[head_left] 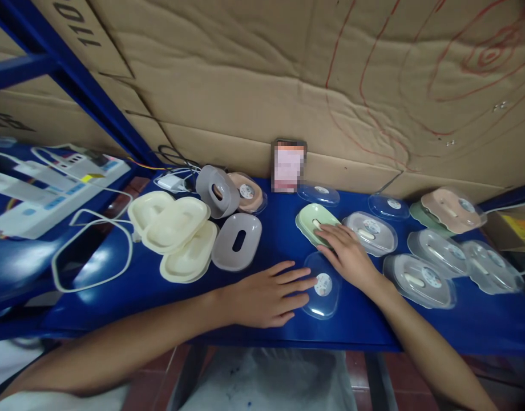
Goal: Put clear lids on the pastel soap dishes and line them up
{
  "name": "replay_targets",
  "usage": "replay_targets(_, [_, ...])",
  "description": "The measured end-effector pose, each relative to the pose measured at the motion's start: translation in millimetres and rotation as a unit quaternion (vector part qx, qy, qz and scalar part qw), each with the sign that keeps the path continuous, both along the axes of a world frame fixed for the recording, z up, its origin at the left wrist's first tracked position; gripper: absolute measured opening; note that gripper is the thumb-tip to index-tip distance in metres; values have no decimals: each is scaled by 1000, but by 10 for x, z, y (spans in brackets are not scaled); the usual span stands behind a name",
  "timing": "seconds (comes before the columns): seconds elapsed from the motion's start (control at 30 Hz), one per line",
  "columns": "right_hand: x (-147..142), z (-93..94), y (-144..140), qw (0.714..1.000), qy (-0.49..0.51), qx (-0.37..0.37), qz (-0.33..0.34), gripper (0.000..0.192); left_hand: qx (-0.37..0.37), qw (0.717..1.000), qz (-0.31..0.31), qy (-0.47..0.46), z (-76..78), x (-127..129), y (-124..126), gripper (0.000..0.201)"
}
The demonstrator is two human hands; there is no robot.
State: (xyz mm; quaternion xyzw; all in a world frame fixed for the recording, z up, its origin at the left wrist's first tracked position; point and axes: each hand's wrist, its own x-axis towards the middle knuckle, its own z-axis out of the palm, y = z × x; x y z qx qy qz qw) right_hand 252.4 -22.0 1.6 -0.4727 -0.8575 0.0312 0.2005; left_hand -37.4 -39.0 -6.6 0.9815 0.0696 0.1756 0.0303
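Green box (314,214) near view centre, toward 4 o'clock; directions below from it. My left hand (273,298) spread, released, fingertips at loose clear cover (324,295), 6 o'clock. Right hand (346,251) lies over green box, hides part; can't tell whether gripping. I judge finished: grey boxes (419,279) under covers, 3 to 4 o'clock. Unfinished: green box, bare; slotted grey piece (223,246), cream trays (174,225), 9 o'clock. Phone (289,165), 11 o'clock. Nearest grey box crowds right hand.

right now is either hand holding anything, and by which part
The right hand lies over the right side of the green oval dish; grip unclear. The left hand, open at the clear oval plastic lid, holds nothing.
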Motion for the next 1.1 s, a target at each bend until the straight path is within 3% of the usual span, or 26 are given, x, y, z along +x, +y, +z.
replay_targets(0.1, [25,63,-7,1000,-10,1,2,35,-10,1000,-7,11,51,-12,-23,25])
replay_targets(0.3, [150,104,-9,997,61,48,-16,36,8,999,12,29,97,-53,-38,40])
replay_targets(0.53, [171,285,-106,989,67,134,16,35,11,990,137,28,-3,-29,37,55])
replay_targets(0.7, [241,424,-541,988,24,143,53,48,-7,980,192,47,54,-27,22,66])
replay_targets(0.83, [329,221,-1128,990,40,135,19,52,12,976,209,58,66,-23,11,52])
replay_targets(0.93, [364,-9,-1502,990,42,133,-17,56,23,970,237,47,57,-13,37,54])
replay_targets(1.1, [335,-175,-1623,996,-2,79,-31,56,20,962,271,4,71,3,82,48])
